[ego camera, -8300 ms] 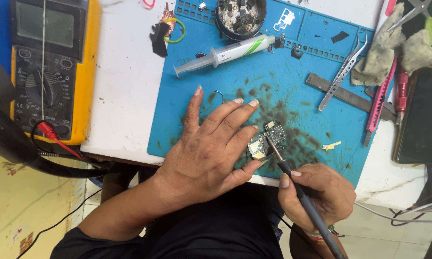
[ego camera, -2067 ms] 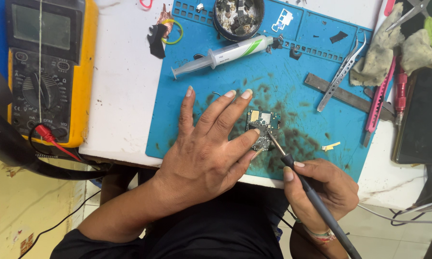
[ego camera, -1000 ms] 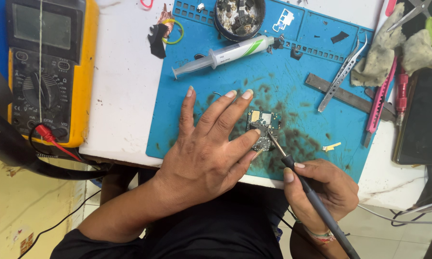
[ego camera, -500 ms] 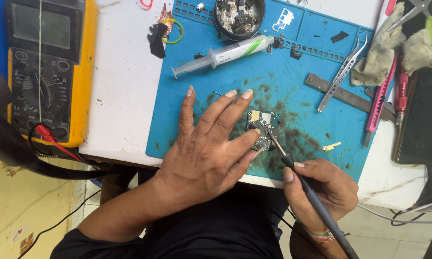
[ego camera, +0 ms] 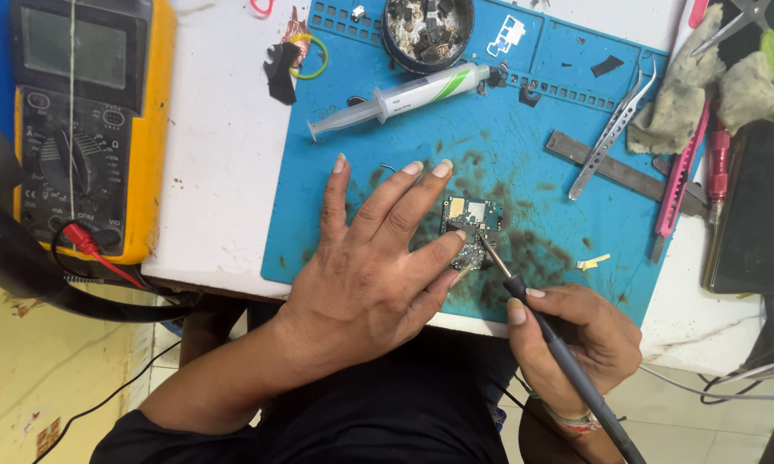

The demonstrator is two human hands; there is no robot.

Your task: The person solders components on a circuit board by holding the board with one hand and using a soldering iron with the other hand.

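A small circuit board (ego camera: 471, 222) lies on the stained blue work mat (ego camera: 387, 146). My left hand (ego camera: 371, 266) rests flat on the mat with its fingers spread, and two fingertips press the board's left edge. My right hand (ego camera: 580, 339) grips a dark soldering iron (ego camera: 546, 339) like a pen. The iron's tip touches the lower right part of the board.
A syringe (ego camera: 400, 96) and a round dish of small parts (ego camera: 428, 30) lie at the mat's far edge. Tweezers (ego camera: 612, 131), a metal bar (ego camera: 606, 167) and pink-handled tools (ego camera: 681, 172) are on the right. A yellow multimeter (ego camera: 86, 120) stands left. Rags (ego camera: 713, 82) are at the far right.
Since the oldest frame the board and both hands have shifted slightly away from me on the mat. Over the last second nothing has visibly moved.
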